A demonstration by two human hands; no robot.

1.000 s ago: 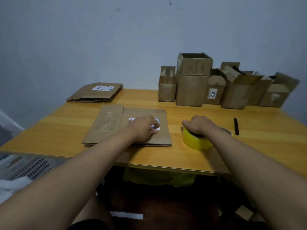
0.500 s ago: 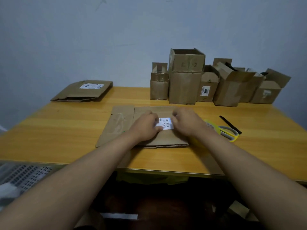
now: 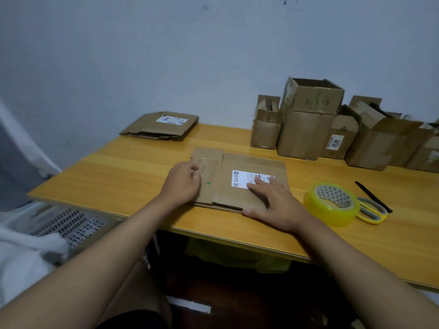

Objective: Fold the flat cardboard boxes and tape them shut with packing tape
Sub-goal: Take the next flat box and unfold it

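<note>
The right hand covers the label's right end, and its print is too small to read. The tape hides part of the scissors. The rightmost box and the bench run off the right edge. The crate at lower left is blurred.

At the frame's centre a flattened cardboard box lies on the wooden table. The left hand rests on its left flap, fingers loosely curled; the right hand lies flat on its right part, fingertips on the white label. Right of centre sit a yellow tape roll and scissors (just touching). Upright boxes line the wall at upper right; another flat box lies farther left.
</note>
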